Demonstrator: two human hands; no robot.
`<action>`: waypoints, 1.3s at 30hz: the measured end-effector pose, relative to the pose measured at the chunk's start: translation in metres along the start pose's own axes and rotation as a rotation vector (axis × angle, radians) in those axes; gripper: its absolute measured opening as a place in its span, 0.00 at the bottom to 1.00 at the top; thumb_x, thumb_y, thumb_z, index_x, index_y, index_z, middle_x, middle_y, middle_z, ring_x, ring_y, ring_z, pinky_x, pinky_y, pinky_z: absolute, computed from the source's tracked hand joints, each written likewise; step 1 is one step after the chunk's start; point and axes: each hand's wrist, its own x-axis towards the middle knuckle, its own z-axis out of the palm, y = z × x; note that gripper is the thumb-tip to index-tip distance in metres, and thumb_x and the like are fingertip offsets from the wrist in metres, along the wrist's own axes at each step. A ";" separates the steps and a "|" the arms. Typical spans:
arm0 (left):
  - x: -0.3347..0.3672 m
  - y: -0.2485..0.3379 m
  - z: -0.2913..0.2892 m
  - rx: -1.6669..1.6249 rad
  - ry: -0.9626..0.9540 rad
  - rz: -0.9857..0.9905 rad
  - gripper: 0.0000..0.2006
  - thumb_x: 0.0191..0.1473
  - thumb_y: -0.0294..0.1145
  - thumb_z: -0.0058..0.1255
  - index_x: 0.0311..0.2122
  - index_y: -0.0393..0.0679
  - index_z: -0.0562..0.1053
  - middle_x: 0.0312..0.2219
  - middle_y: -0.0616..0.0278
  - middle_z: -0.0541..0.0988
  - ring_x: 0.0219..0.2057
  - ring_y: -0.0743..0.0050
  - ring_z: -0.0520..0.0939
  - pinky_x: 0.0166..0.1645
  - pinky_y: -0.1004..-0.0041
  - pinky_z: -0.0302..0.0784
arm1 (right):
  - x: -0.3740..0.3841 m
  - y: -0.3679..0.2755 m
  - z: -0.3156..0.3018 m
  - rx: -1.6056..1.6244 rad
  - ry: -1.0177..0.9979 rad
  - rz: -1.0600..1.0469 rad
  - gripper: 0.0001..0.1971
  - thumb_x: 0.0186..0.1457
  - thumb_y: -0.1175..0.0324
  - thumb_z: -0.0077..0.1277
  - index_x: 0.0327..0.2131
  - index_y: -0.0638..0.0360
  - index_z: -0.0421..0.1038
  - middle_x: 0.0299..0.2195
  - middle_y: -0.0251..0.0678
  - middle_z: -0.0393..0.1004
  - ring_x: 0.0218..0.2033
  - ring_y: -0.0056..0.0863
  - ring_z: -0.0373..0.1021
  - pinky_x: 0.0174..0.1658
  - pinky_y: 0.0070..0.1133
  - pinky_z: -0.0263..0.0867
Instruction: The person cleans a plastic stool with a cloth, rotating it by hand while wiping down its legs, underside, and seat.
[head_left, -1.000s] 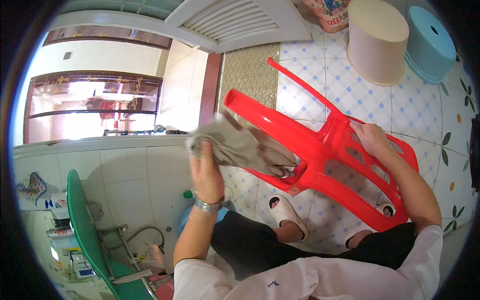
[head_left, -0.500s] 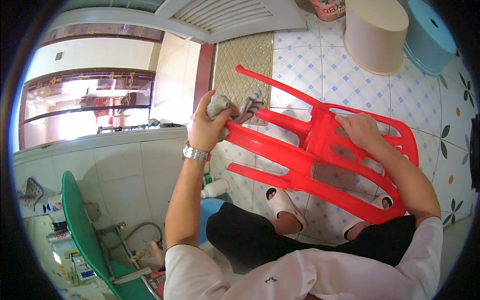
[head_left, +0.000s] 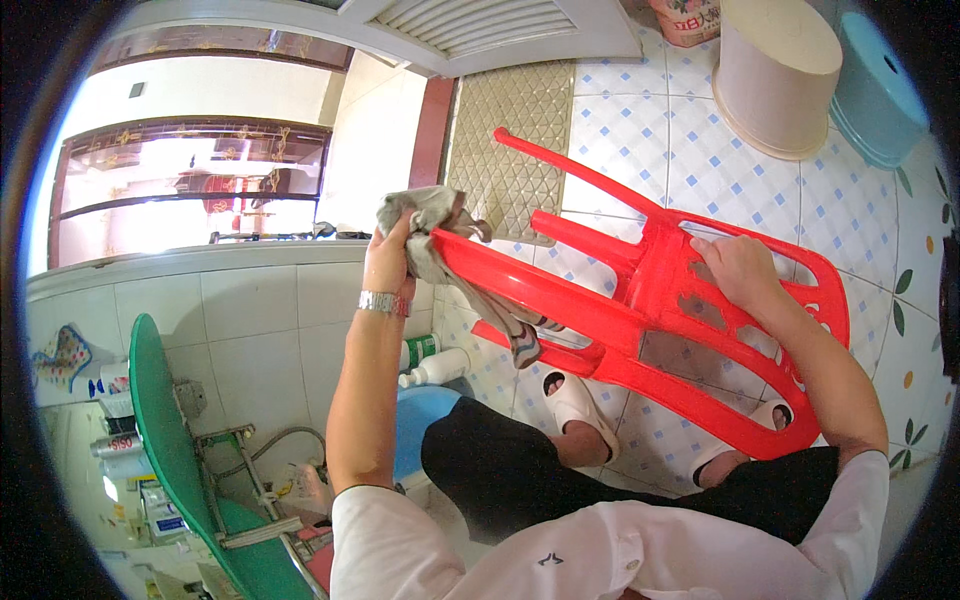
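Note:
A red plastic chair [head_left: 540, 285] is held tipped over in front of me, its legs pointing left and the end with cut-out openings to the right. My left hand [head_left: 388, 262], with a metal watch on the wrist, is closed on a grey cloth [head_left: 425, 208] at the tip of one leg. The cloth wraps over that tip, and its loose end, with striped edging, hangs down across the leg toward another leg. My right hand [head_left: 742, 270] grips the chair at a slot in its right part; some fingertips are hidden behind the plastic.
At lower left are a green tabletop [head_left: 165, 430] on a metal frame, a white bottle [head_left: 442, 367] and a blue basin [head_left: 412, 425]. Beyond the chair lie a beige mat [head_left: 515, 130], a louvred door [head_left: 480, 35], a cream tub [head_left: 780, 85] and a blue tub [head_left: 880, 95].
The cloth, bunched in my left hand before, now wraps the leg tip with its tail swung down on the near side. My right hand keeps its grip. The whole view has shifted slightly.

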 end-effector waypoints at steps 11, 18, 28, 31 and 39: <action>-0.065 -0.009 -0.032 -0.013 0.051 0.022 0.17 0.58 0.30 0.55 0.52 0.40 0.70 0.45 0.60 0.78 0.46 0.68 0.79 0.49 0.68 0.77 | -0.010 0.017 -0.014 0.281 0.045 0.016 0.28 0.65 0.50 0.43 0.21 0.65 0.75 0.18 0.52 0.71 0.22 0.49 0.70 0.29 0.38 0.63; -0.099 -0.009 -0.030 -0.156 -0.092 0.082 0.16 0.59 0.31 0.52 0.52 0.39 0.71 0.44 0.61 0.79 0.44 0.71 0.79 0.49 0.69 0.76 | -0.017 0.013 -0.069 0.205 0.484 -0.125 0.23 0.59 0.56 0.54 0.15 0.60 0.69 0.14 0.47 0.68 0.16 0.44 0.68 0.21 0.33 0.61; -0.048 -0.012 -0.088 0.367 0.076 0.278 0.12 0.59 0.28 0.53 0.47 0.37 0.74 0.37 0.65 0.79 0.36 0.81 0.78 0.41 0.77 0.75 | -0.041 0.024 -0.107 -0.168 0.754 -0.410 0.21 0.52 0.53 0.60 0.15 0.55 0.68 0.13 0.36 0.68 0.15 0.35 0.68 0.22 0.29 0.63; -0.060 -0.005 -0.082 0.299 0.078 0.211 0.14 0.60 0.31 0.52 0.49 0.37 0.74 0.42 0.62 0.79 0.41 0.75 0.79 0.45 0.74 0.75 | -0.044 0.029 -0.109 -0.282 0.755 -0.421 0.22 0.50 0.52 0.61 0.15 0.54 0.67 0.13 0.35 0.67 0.16 0.33 0.67 0.23 0.28 0.64; -0.099 0.019 -0.052 -0.051 0.080 0.296 0.23 0.62 0.36 0.49 0.60 0.40 0.65 0.54 0.58 0.72 0.54 0.66 0.73 0.56 0.65 0.71 | -0.030 0.038 -0.085 -0.360 0.700 -0.454 0.20 0.47 0.54 0.64 0.17 0.56 0.66 0.14 0.35 0.67 0.18 0.35 0.67 0.24 0.28 0.63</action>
